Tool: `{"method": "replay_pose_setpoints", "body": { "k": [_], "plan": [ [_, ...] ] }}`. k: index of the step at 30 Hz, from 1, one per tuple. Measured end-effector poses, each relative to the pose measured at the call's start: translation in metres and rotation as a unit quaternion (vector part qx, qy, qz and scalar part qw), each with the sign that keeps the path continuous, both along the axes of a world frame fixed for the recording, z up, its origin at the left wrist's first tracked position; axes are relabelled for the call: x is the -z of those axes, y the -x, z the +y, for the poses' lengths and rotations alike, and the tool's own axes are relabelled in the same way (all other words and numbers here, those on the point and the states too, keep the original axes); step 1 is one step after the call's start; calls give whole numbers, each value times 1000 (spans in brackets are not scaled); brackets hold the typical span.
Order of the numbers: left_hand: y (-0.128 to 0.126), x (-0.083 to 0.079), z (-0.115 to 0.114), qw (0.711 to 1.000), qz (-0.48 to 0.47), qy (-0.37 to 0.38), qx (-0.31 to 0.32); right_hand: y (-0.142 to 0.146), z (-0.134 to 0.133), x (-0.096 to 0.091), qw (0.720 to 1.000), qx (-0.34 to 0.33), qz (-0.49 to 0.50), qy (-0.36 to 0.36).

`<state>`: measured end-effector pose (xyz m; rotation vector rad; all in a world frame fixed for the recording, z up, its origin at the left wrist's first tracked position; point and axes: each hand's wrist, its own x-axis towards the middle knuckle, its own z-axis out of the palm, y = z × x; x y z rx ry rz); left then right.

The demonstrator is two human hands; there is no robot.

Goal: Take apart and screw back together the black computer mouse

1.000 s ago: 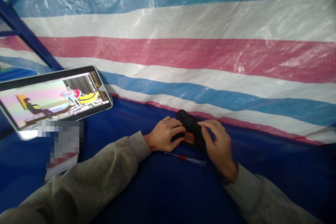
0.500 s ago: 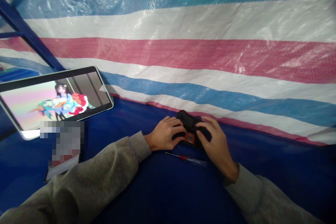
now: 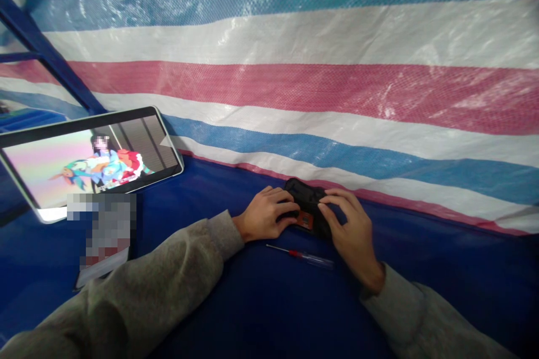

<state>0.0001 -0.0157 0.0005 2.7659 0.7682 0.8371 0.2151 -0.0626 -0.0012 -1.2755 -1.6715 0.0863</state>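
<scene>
A small black device (image 3: 310, 192) with an orange panel (image 3: 305, 220) on its near side lies on the blue surface, and I cannot make out its exact kind. Curled over its left end are the fingers of my left hand (image 3: 266, 213), holding it steady. My right hand (image 3: 351, 230) is at its right side, thumb and forefinger drawn close together on the black edge. Whether a small part sits between those fingertips is hidden. Just below the device lies a screwdriver (image 3: 300, 256) with a clear handle and a red collar, its thin shaft pointing left.
A tablet (image 3: 182, 167) playing a cartoon leans at the left. In front of it is a blurred-out box-like object (image 3: 110, 235). Behind everything hangs a striped plastic sheet (image 3: 295, 87) in blue, white and red, with a blue metal frame (image 3: 54, 64) at far left.
My right hand has shifted slightly right, its thumb and forefinger moving from the device's middle toward its right edge. The left hand stays in place, and the screwdriver is unmoved.
</scene>
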Motion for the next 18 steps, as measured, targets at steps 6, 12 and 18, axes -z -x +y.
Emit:
{"method": "replay_pose_setpoints", "body": {
  "k": [6, 12, 18],
  "plan": [
    [2, -4, -4, 991, -115, -57, -34, 0, -1, 0, 999, -12, 37, -13],
    [4, -6, -5, 987, -126, -76, -57, -1, -4, 1, 997, -36, 74, -12],
    [3, -5, -3, 995, -85, -54, -18, -1, -7, 5, 991, -7, 131, 4]
  ]
}}
